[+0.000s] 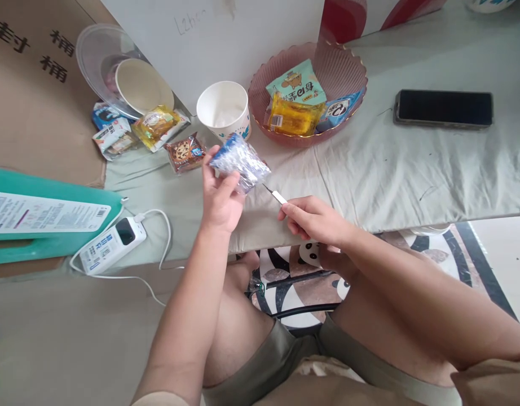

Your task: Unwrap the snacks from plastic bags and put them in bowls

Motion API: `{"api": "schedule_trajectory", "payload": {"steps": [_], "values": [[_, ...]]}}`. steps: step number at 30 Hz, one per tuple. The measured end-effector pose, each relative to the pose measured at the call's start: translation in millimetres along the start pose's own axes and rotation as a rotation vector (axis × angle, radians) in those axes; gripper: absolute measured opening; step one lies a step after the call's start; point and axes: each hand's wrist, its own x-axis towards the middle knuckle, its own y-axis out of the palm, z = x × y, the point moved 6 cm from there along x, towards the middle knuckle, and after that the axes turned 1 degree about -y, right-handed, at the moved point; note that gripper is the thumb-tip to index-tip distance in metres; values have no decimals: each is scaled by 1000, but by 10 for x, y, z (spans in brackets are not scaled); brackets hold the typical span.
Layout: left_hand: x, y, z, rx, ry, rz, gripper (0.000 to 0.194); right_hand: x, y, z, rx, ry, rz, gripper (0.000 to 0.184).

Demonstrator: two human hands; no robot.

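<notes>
Glare washes out most of the print on the packet [243,160], and the left hand [221,197] covers part of its left side. Whether the thin dark tip of the white-handled tool [279,197] touches the packet cannot be told; the curled right hand [313,217] hides the handle's rear. At the upper right, a patterned vessel [490,4] is cut off by the frame. The packet, blue and silver, shiny and crinkled, is tilted near the frame's middle, overlapping the white paper cup's [224,110] base. The left hand pinches it between thumb and fingers; the right hand grips the tool.
</notes>
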Motion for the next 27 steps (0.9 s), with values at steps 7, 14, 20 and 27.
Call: {"api": "schedule_trajectory", "payload": {"steps": [7, 14, 20, 27], "values": [[-37, -51, 147, 111, -11, -48, 62, -39, -692, 50, -676, -197, -582, 31], [-168, 56, -5, 574, 191, -7, 31, -79, -929, -38, -963, -198, -796, 42], [-160, 73, -9, 592, 179, 100, 41, 10, -397, 99, -774, -594, -441, 51], [-238, 203, 4, 583, 129, 224, 43, 74, -228, 14, -683, -599, -403, 42]]}}
